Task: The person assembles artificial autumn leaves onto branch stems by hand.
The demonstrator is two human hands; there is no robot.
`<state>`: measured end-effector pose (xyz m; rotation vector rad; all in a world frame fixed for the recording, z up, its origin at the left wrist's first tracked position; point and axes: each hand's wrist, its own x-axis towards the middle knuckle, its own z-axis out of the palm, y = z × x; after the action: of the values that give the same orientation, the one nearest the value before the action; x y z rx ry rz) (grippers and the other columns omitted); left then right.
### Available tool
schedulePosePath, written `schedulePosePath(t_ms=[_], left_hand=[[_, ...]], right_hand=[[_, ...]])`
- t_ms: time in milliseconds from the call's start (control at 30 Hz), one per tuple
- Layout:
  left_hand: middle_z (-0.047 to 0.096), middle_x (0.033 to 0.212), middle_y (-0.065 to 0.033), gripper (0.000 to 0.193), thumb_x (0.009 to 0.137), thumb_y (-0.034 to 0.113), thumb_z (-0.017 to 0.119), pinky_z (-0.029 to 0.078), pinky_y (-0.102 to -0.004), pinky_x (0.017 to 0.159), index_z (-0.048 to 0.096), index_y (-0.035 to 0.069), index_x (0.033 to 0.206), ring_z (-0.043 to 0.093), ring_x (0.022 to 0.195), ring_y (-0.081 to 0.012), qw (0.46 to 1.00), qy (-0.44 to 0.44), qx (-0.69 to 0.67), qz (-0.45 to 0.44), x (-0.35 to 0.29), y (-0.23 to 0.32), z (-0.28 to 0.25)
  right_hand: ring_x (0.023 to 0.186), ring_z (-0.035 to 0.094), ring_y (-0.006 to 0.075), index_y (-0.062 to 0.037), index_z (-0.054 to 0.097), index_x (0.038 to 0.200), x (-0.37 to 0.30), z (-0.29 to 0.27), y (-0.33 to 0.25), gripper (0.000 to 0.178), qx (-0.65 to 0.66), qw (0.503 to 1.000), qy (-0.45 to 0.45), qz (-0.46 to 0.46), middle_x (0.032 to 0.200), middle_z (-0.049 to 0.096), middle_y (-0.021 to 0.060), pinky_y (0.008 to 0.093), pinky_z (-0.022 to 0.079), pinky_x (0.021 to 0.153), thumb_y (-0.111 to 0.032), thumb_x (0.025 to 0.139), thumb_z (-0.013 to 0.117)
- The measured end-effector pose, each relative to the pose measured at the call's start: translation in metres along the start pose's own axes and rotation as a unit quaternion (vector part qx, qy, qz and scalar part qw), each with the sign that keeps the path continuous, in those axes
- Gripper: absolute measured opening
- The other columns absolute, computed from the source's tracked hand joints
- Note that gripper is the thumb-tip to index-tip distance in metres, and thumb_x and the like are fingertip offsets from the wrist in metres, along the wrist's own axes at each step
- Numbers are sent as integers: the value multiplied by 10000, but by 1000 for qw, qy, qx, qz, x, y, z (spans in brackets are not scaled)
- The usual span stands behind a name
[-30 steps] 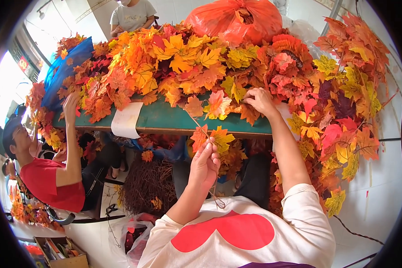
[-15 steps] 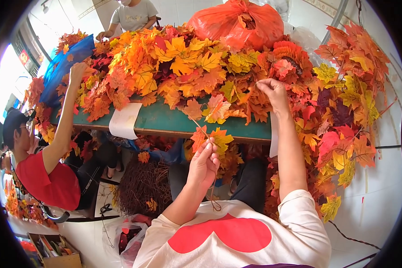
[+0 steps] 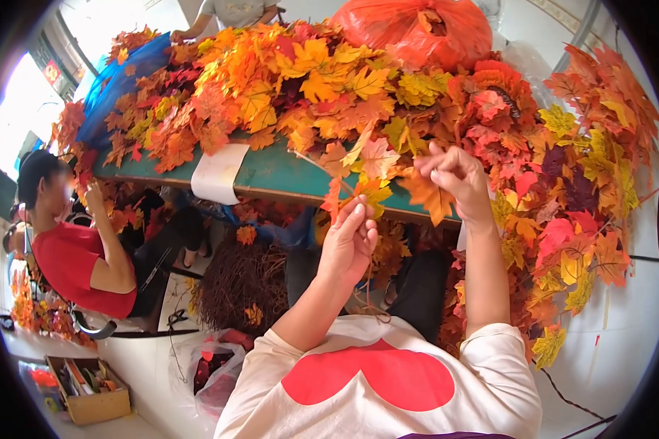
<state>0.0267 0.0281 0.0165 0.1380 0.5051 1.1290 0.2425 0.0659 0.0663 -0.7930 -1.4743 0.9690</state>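
My left hand [image 3: 353,235] pinches a thin brown stem above the table's near edge. Artificial maple leaves sit along that stem: an orange leaf [image 3: 332,199], a yellow leaf [image 3: 374,196] and a pale peach leaf [image 3: 379,158]. The stem's lower end hangs in a loop by my shirt. To the right, my right hand [image 3: 461,183] is curled with its thumb and fingers together, and an orange maple leaf [image 3: 427,197] hangs at its fingertips, apart from the stem. The exact grip on that leaf is partly hidden by the fingers.
A large heap of artificial leaves [image 3: 271,95] covers the green table [image 3: 271,175]. Behind it lies a red plastic bag [image 3: 410,36]. Leafy garlands [image 3: 578,183] hang at the right. A bundle of brown stems [image 3: 241,285] stands below; a person in red [image 3: 80,249] sits at left.
My right hand has come nearer from the heap, with an orange leaf now at its fingertips. The left hand keeps the stem. The person in red has lowered a raised arm.
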Motion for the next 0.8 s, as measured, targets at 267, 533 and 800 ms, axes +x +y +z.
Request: schedulePosePath(t_ms=[267,533,800], left_hand=[[599,861,33,216,860,126,590,494,-190,561,569,85,1072,569,716,-62,999,-19,35,10,-6,-12,-7],[609,870,2,178,854,113,596,503,-201,573,593,68,1026,583,735,-74,997,-51,36,35,-17,-19,-6],[611,891,-8,173,851,106,599,504,-203,574,594,78,1022,581,731,-74,998,-44,35,38,-18,-21,-7]], right_hand=[[699,596,125,-6,602,772,-50,71,-13,89,-217,976,20,-12,800,614,66,229,479,639,6,728,679],[679,592,116,-8,602,756,-67,86,-13,99,-222,973,65,-16,786,613,62,229,483,587,12,716,690],[675,594,118,0,597,753,-68,83,-10,97,-220,973,61,-5,783,610,67,228,486,583,28,713,681]])
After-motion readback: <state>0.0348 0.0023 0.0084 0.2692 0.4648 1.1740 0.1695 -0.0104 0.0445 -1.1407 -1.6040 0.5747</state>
